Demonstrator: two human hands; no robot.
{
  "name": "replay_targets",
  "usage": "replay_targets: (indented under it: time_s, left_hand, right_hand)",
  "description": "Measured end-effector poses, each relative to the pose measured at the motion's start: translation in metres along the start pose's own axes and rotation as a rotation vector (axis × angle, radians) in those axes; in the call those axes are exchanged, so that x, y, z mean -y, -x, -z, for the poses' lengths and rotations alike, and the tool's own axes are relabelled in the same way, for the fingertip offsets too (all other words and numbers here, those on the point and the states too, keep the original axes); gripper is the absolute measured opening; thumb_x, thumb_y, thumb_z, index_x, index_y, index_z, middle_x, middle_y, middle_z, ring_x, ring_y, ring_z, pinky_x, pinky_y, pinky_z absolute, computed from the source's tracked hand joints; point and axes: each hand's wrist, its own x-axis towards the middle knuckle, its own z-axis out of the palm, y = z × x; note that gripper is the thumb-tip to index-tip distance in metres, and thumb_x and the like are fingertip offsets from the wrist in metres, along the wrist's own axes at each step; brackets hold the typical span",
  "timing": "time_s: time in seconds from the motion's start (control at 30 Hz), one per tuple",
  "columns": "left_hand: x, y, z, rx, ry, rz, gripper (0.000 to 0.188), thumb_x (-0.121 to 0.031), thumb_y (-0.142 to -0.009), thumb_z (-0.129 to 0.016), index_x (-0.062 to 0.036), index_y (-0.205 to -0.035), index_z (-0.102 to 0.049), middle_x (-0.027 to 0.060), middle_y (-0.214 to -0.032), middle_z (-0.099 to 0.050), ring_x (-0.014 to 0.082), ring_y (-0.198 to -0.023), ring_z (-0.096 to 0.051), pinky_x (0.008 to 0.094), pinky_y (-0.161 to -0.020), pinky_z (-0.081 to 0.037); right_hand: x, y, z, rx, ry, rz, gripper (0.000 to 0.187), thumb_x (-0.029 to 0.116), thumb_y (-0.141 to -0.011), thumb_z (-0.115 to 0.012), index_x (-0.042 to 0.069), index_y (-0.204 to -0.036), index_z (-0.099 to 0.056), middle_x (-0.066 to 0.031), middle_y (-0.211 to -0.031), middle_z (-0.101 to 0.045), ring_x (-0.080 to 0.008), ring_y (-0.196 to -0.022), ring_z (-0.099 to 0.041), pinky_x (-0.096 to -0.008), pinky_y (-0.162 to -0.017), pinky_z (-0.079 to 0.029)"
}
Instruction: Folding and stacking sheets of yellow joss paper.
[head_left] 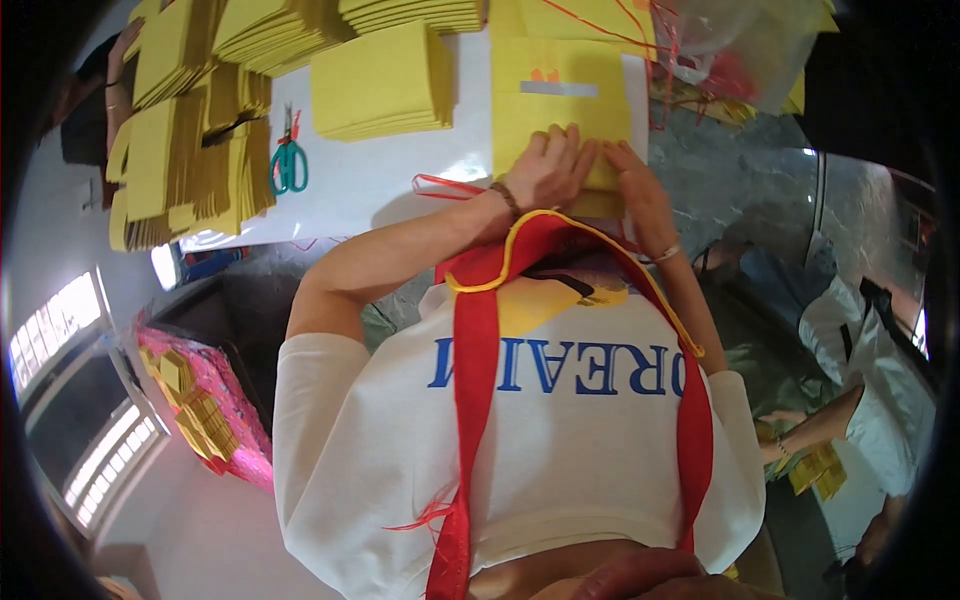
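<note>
Left hand point(548, 172) and right hand point(648, 200) touched yellow paper point(555, 120), grip unclear; stacks point(370, 85) at their ten o'clock seemed finished, the paper unfinished.

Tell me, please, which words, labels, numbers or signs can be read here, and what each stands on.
White shirt: one blue word in capitals, upside down, partly under a red strap; legible, but I won't copy it.
Yellow paper under the left hand: no lettering I can make out.
</note>
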Motion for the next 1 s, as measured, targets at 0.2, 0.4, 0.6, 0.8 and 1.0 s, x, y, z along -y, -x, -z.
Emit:
replay_targets:
  time_s: [0.2,0.4,0.6,0.8,1.0]
  left_hand:
    - [0.035,-0.006,0.034,0.040,0.450,0.032,0.053,-0.011,-0.069,-0.056,-0.0018,-0.120,-0.048,0.0113,-0.110,-0.058,0.0272,-0.091,-0.057,0.0382,-0.079,-0.046]
    - [0.117,0.029,0.118,-0.504,0.144,0.139,0.058,-0.002,-0.066,-0.055,-0.0130,-0.122,-0.050,0.0048,-0.116,-0.057,0.0244,-0.101,-0.053,0.0375,-0.081,-0.041]
    - [0.182,0.101,0.042,-0.116,-0.099,0.340,0.064,-0.002,-0.065,-0.061,-0.0178,-0.125,-0.048,0.0011,-0.123,-0.052,0.0221,-0.108,-0.049,0.0373,-0.087,-0.039]
    - [0.186,0.098,0.038,0.027,-0.025,0.334,0.065,-0.005,-0.065,-0.066,-0.0190,-0.125,-0.047,0.0004,-0.123,-0.051,0.0208,-0.108,-0.048,0.0375,-0.088,-0.039]
    - [0.199,0.104,0.045,0.095,0.119,0.350,0.057,-0.021,-0.075,-0.059,-0.0180,-0.130,-0.042,0.0062,-0.128,-0.047,0.0271,-0.112,-0.045,0.0395,-0.094,-0.034]
  right_hand:
    - [0.007,-0.012,0.010,-0.423,-0.445,-0.123,0.055,0.042,-0.096,-0.023,0.001,-0.125,-0.047,-0.0093,-0.126,-0.049,-0.0203,-0.120,-0.043,-0.0354,-0.100,-0.030]
    - [0.002,-0.012,0.012,-0.434,-0.500,-0.172,0.055,0.043,-0.096,-0.024,0.001,-0.121,-0.049,-0.0119,-0.122,-0.053,-0.0210,-0.115,-0.048,-0.0350,-0.095,-0.034]
    - [0.004,-0.012,0.000,-0.383,-0.440,-0.171,0.051,0.040,-0.095,-0.028,0.000,-0.116,-0.053,-0.0120,-0.112,-0.058,-0.0196,-0.108,-0.051,-0.0335,-0.092,-0.037]
    - [0.017,-0.016,-0.001,-0.434,-0.281,-0.037,0.028,0.019,-0.091,-0.047,0.000,-0.109,-0.057,-0.0094,-0.106,-0.061,-0.0172,-0.099,-0.055,-0.0276,-0.086,-0.041]
    - [0.068,-0.053,-0.029,-0.163,-0.155,0.149,0.023,0.012,-0.084,-0.055,0.004,-0.105,-0.059,-0.0089,-0.100,-0.062,-0.0180,-0.092,-0.058,-0.0271,-0.081,-0.043]
